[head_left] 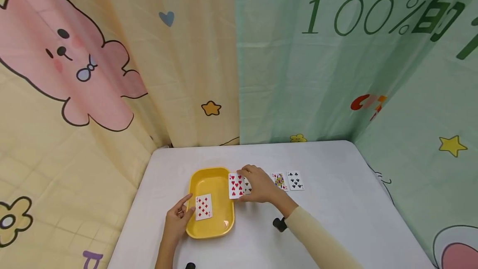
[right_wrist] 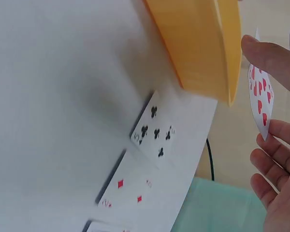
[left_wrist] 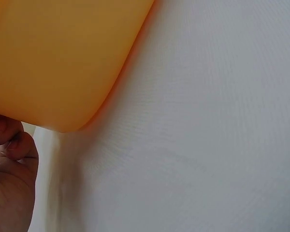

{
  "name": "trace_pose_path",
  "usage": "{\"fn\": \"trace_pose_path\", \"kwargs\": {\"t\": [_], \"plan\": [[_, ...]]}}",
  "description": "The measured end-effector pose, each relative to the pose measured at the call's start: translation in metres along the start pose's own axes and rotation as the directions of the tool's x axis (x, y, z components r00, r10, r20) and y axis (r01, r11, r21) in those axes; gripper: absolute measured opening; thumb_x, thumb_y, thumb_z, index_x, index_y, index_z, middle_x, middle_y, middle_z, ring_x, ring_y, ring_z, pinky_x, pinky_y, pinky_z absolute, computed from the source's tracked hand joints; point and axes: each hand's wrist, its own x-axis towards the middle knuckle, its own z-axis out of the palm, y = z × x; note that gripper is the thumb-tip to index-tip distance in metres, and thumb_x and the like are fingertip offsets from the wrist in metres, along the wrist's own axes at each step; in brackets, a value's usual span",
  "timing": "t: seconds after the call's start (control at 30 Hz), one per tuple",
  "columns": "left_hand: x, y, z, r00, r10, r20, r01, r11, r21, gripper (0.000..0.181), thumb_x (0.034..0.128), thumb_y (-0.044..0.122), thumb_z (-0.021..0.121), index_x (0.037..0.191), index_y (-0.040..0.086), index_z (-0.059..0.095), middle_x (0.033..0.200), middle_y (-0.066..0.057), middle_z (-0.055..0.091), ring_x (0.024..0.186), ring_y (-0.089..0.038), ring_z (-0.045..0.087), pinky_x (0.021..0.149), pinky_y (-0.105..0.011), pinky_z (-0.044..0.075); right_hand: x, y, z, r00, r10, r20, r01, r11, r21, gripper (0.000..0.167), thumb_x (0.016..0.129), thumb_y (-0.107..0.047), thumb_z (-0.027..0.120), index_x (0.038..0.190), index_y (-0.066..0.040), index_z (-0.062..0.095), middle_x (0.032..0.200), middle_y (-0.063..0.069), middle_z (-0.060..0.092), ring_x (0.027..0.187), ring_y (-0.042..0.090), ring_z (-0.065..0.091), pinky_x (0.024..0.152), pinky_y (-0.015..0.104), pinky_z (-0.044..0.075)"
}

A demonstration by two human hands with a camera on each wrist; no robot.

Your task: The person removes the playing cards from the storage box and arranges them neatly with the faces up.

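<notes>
My R hand (head_left: 257, 184) pinches a hearts card (head_left: 236, 187) btwn thumb & fingers, face showing; exact rank unsure. Card is held up off the table by R rim of yellow tray (head_left: 212, 182). R-wrist view: other fingers spread loosely below card.

My L hand (head_left: 174, 221) grips tray's L rim, thumb over edge, lower fingers curled outside; L-wrist view shows bent fingers against tray edge.

In tray: diamonds card (head_left: 203, 207), face up, lying toward L side, near L thumb.

Row on white table (head_left: 336, 219), R of tray: 5 of clubs (right_wrist: 154, 130) nearest tray, then 2 of diamonds (right_wrist: 128, 181), court card (head_left: 278, 180), clubs card (head_left: 295, 180) at far R end. All face up; R hand blocks part of row in head view.

Black object (head_left: 279, 224) just beside my R wrist, type unclear. Cream sleeve (head_left: 321, 235) on R arm. Curtains behind: yellow (head_left: 186, 53), green (head_left: 280, 74).
</notes>
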Motion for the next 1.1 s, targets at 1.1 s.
{"fn": "trace_pose_path", "kwargs": {"t": [1.1], "plan": [[0.001,0.007,-0.001,0.997,-0.062,0.037,0.061,0.998,0.03,0.046,0.0942,0.009,0.074,0.138,0.02,0.066,0.087,-0.003,0.042,0.061,-0.006,0.034,0.051,-0.018,0.032,-0.095,0.182,-0.066,0.967,0.254,0.018,-0.252,0.964,-0.082,0.085,0.075,-0.032,0.091,0.147,-0.007,0.054,0.145,0.023,0.052,0.132,0.046,0.05,0.109,0.068,0.039]]}}
